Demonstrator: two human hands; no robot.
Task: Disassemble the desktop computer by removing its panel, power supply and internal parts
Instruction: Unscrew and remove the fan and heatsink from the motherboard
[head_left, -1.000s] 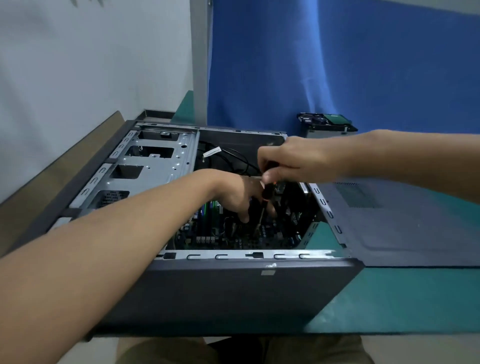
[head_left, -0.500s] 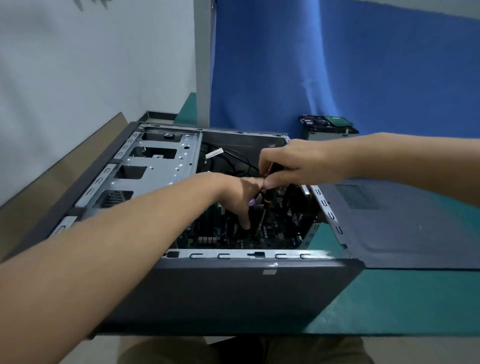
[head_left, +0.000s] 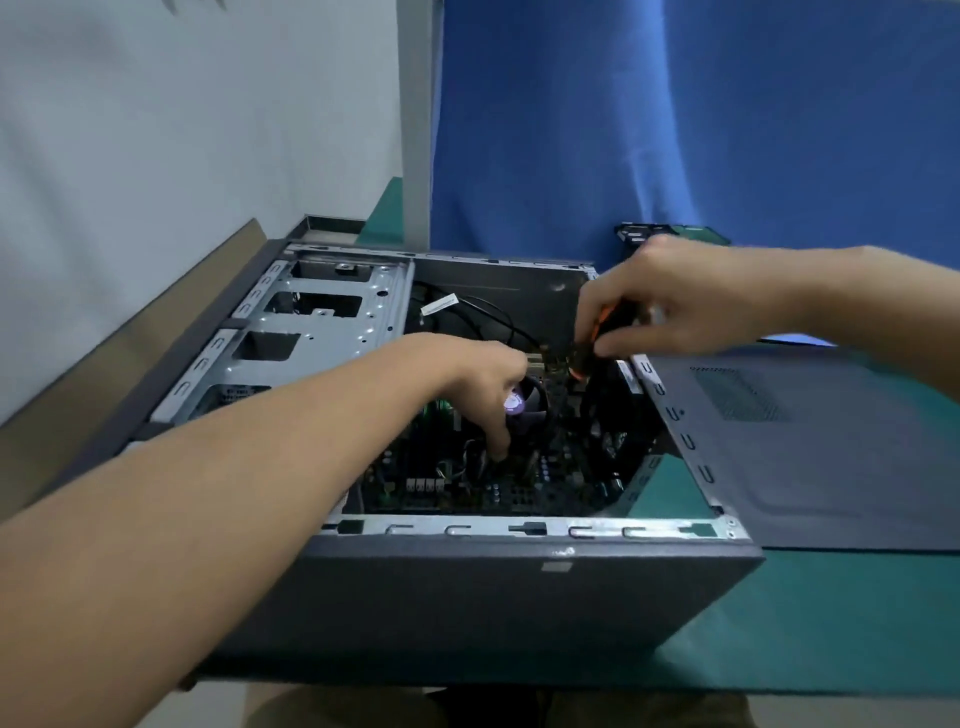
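Note:
The dark grey desktop case (head_left: 467, 597) lies on its side with its panel off, the motherboard (head_left: 519, 493) exposed inside. My left hand (head_left: 483, 379) reaches down into the case, and its fingertips touch the board right beside the round cooler fan (head_left: 530, 410). My right hand (head_left: 675, 296) hovers above the case's far right corner. It grips a screwdriver (head_left: 597, 332) with an orange and black handle, whose shaft points down toward the board. The tip is lost against dark parts.
The removed side panel (head_left: 805, 457) lies flat on the green table (head_left: 831, 623) right of the case. A silver drive cage (head_left: 322, 332) fills the case's left half. A removed drive (head_left: 639, 231) sits at the back, before the blue curtain. A wall runs along the left.
My right hand has lifted the screwdriver up and to the right, away from my left hand. My left hand stays low by the fan.

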